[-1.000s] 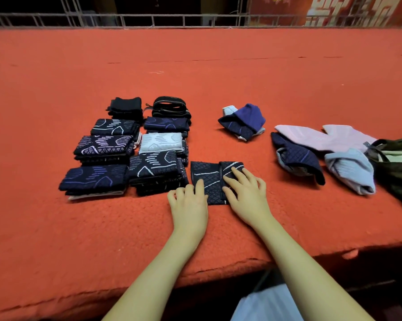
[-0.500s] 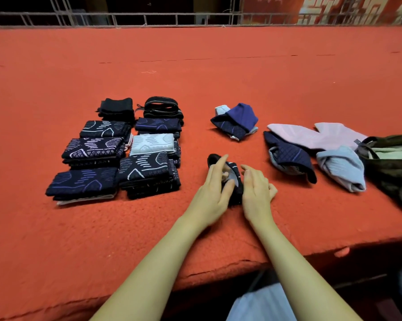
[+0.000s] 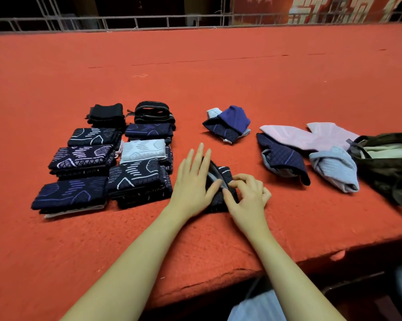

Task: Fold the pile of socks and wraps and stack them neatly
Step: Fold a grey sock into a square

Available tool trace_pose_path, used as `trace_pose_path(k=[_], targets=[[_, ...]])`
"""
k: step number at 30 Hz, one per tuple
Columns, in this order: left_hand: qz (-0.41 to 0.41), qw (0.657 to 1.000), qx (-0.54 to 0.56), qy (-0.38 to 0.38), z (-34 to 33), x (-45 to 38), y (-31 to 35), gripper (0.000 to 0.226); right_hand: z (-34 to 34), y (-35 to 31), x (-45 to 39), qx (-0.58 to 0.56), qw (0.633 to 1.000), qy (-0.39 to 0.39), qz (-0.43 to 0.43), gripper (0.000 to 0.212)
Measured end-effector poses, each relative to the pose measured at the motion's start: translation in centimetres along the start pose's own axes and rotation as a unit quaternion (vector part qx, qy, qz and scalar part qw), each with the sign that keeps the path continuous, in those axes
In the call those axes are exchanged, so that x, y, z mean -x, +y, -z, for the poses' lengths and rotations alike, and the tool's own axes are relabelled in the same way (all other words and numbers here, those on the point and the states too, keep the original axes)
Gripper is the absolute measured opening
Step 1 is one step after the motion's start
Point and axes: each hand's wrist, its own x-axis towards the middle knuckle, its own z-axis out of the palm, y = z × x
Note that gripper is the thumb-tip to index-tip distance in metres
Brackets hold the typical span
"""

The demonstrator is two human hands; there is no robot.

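Note:
A dark navy quilted sock (image 3: pixel 221 179) lies half folded on the red surface, its grey inside showing. My left hand (image 3: pixel 193 184) presses flat on its left part with straight fingers. My right hand (image 3: pixel 248 195) pinches its folded right edge with curled fingers. Several neat stacks of folded dark patterned socks (image 3: pixel 102 163) sit in two columns to the left, one light grey sock (image 3: pixel 143 150) among them. Unfolded items lie to the right: a blue and navy bundle (image 3: pixel 229 123), a navy quilted sock (image 3: pixel 281 156), pink socks (image 3: pixel 311 136) and a light blue sock (image 3: pixel 334 170).
A dark olive bag (image 3: pixel 390 163) lies open at the right edge. The red felt surface (image 3: pixel 195 66) stretches far back to a metal railing (image 3: pixel 149 20). Its front edge (image 3: pixel 241 272) runs just below my forearms.
The flat navy sock was folded over on itself. My left hand moved from its near-left corner onto the fold, and my right hand went from pressing flat to pinching its edge.

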Motion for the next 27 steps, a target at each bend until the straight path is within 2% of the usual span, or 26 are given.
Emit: trace_pose_path(k=[3, 8, 11, 15, 18, 20, 22, 24, 27], targets=[[0.047, 0.999, 0.001, -0.018, -0.2, 0.1, 0.4, 0.077, -0.2, 0.2, -0.1, 0.025, 0.999, 0.019, -0.029, 0.028], [0.088, 0.994, 0.068, -0.019, -0.1, -0.5, 1.9, 0.079, -0.2, 0.1, -0.1, 0.067, 0.995, 0.008, -0.073, 0.023], [0.075, 0.991, 0.107, -0.038, -0.2, -0.8, 2.3, 0.06, -0.3, 0.2, -0.1, 0.086, 0.992, 0.009, -0.096, 0.019], [0.088, 0.974, 0.208, -0.02, -0.3, -1.4, 2.0, 0.039, -0.3, 0.0, -0.1, 0.091, 0.989, 0.013, -0.113, 0.018], [0.064, 0.982, 0.176, -0.002, -0.5, -1.3, 1.5, 0.03, -0.2, -0.1, -0.1, 0.095, 0.988, 0.005, -0.118, 0.015], [0.03, 0.993, 0.114, -0.004, -0.8, -1.1, 1.3, 0.044, -0.1, -0.1, -0.1, 0.096, 0.988, 0.005, -0.118, 0.009], [0.014, 0.996, 0.069, -0.048, -0.9, -1.1, 1.1, 0.051, -0.2, -0.2, -0.2, 0.098, 0.99, -0.005, -0.105, 0.034], [0.024, 0.99, 0.012, -0.141, -1.1, -1.5, 0.9, 0.047, -0.3, -0.2, -0.4, 0.116, 0.99, -0.016, -0.076, 0.053], [0.029, 0.969, -0.055, -0.241, -1.1, -2.2, 0.6, 0.051, -0.8, -0.1, -0.5, 0.173, 0.981, -0.063, -0.053, 0.059]])
